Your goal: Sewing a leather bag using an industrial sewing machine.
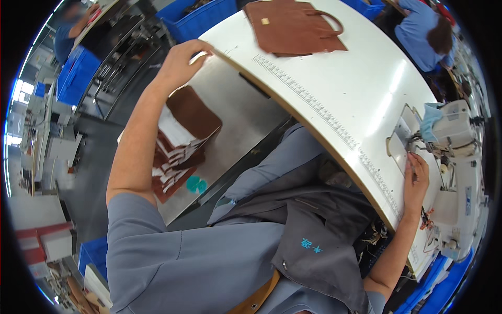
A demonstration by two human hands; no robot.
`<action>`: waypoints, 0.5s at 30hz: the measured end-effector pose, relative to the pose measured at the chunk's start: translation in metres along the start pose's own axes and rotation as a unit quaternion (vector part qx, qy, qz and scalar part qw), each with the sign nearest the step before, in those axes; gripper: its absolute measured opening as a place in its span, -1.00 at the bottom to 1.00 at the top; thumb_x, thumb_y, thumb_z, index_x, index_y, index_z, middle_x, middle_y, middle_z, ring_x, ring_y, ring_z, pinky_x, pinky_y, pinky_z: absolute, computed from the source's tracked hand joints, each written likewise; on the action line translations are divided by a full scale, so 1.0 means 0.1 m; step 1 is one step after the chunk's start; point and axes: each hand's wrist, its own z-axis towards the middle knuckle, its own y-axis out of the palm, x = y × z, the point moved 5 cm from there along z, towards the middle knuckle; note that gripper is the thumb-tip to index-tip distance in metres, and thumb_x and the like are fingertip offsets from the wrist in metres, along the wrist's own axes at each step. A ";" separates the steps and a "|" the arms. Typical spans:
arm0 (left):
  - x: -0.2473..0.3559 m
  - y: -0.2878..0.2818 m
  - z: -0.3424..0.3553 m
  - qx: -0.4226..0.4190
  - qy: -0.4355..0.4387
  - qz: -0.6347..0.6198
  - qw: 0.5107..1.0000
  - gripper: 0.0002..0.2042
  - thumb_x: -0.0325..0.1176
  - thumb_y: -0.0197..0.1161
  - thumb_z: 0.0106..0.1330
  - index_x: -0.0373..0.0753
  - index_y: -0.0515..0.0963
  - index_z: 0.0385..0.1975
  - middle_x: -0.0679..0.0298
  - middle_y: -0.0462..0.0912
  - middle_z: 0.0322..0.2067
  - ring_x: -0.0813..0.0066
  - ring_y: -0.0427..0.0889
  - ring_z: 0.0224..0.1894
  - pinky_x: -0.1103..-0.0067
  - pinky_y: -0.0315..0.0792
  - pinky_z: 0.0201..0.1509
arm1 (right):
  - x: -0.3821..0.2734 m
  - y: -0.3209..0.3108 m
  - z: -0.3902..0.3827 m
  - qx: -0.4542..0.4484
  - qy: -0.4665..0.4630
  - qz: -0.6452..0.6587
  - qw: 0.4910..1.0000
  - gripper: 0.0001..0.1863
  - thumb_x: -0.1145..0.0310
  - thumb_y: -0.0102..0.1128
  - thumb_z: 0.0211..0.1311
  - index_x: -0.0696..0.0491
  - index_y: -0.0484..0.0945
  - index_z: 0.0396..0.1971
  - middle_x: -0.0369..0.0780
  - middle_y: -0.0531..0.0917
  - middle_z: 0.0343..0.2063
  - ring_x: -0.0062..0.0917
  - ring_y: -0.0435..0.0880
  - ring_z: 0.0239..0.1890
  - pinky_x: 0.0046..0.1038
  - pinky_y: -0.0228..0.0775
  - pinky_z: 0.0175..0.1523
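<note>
At the far-left corner of the white table (334, 68), my left hand (180, 64) is closed, its thumb and fingers curled together; whatever lies between them is too small to make out. My right hand (416, 180) rests at the sewing machine (454, 123), fingertips bent together beside the metal bed plate (400, 137) near the needle area. Anything under those fingers is hidden. On the far part of the table lies a brown leather bag piece (293, 29) with a looped handle and a small gold-coloured fitting.
Left of my lap, a metal side surface (243, 112) carries a stack of brown leather pieces (183, 141) with white layers and a teal round item (196, 184). A light blue cloth (431, 121) hangs on the machine. Blue bins (201, 20) and a co-worker (423, 34) are beyond.
</note>
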 end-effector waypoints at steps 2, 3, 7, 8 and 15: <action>0.32 0.23 0.54 0.030 0.035 -0.038 0.998 -0.83 -0.41 0.34 0.31 -0.27 0.68 -0.14 0.22 0.76 -0.10 0.31 0.72 -0.01 0.47 0.52 0.11 | -0.03 -0.01 -0.01 0.014 0.008 0.011 1.000 -0.75 0.53 0.20 0.38 0.13 0.69 0.00 -0.14 0.65 0.00 -0.33 0.60 0.10 -0.40 0.39 0.23; 0.51 0.39 0.81 0.016 0.030 -0.045 0.998 -0.80 -0.35 0.36 0.32 -0.26 0.69 -0.12 0.21 0.76 -0.10 0.29 0.72 -0.02 0.46 0.52 0.09 | -0.04 -0.03 -0.02 0.017 0.013 0.026 0.999 -0.76 0.54 0.21 0.36 0.13 0.69 -0.02 -0.15 0.65 -0.02 -0.34 0.60 0.08 -0.41 0.40 0.21; 0.84 1.11 1.68 -0.010 0.080 -0.035 0.996 -0.65 -0.10 0.38 0.28 -0.21 0.68 -0.07 0.14 0.69 0.04 0.13 0.63 0.11 0.38 0.47 0.22 | -0.11 -0.04 0.04 0.032 0.012 0.040 0.999 -0.77 0.58 0.23 0.33 0.11 0.71 -0.05 -0.17 0.65 -0.07 -0.39 0.62 -0.03 -0.45 0.45 0.06; 0.90 1.28 1.81 0.005 0.102 -0.005 0.995 -0.58 -0.01 0.37 0.29 -0.21 0.67 -0.03 0.14 0.67 0.08 0.12 0.61 0.13 0.39 0.46 0.25 | -0.09 -0.04 0.04 0.040 0.016 0.035 0.998 -0.77 0.58 0.23 0.33 0.11 0.71 -0.05 -0.17 0.65 -0.07 -0.39 0.62 -0.03 -0.45 0.45 0.06; 1.53 1.91 1.81 -0.104 0.064 -0.015 0.992 -0.25 0.25 0.27 0.29 -0.20 0.44 0.31 0.11 0.45 0.35 0.16 0.20 0.52 0.03 -0.08 0.58 | -0.03 -0.06 0.06 0.056 0.032 0.075 0.995 -0.80 0.59 0.26 0.27 0.14 0.71 -0.13 -0.19 0.68 -0.12 -0.42 0.64 -0.12 -0.47 0.47 -0.06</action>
